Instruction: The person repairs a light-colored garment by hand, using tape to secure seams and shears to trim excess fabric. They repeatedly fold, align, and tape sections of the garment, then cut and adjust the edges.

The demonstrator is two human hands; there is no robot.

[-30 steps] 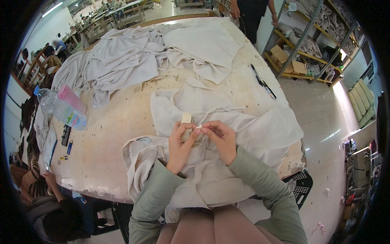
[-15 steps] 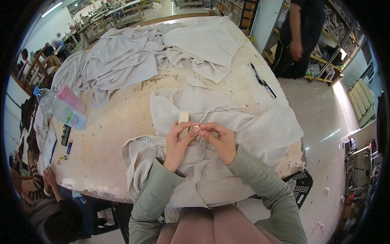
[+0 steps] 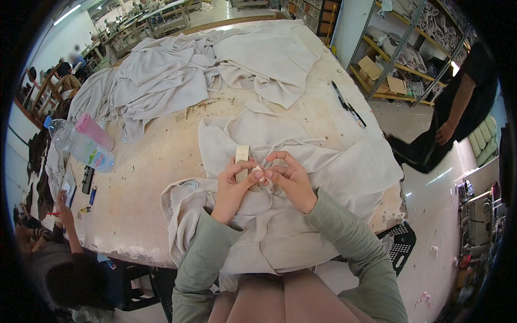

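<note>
My left hand (image 3: 232, 185) is closed, with a cream roll of tape (image 3: 242, 156) standing up at its fingers. Between my thumb tips is a small pale piece (image 3: 259, 171), which looks like a bit of tape. My right hand (image 3: 291, 180) pinches at that piece, its index finger bent above it. Beneath both hands a light grey-beige garment (image 3: 344, 167) lies spread on the table, its gathered edge (image 3: 167, 207) bunched at the left. A thin fabric tie (image 3: 301, 141) crosses it just beyond my fingers.
A pale worn table (image 3: 140, 210) bears more beige cloth (image 3: 161, 70) at the back. On the left are a water bottle (image 3: 89, 151), a pink cup (image 3: 96, 131) and a blue pen (image 3: 93, 195). Black pens (image 3: 347, 105) lie right. One person (image 3: 452, 113) walks at right; another sits at left.
My right index finger has lifted and spread from the left fingertips. The person at the right has walked nearer along the table's side. At the left edge, the seated person's hand has risen.
</note>
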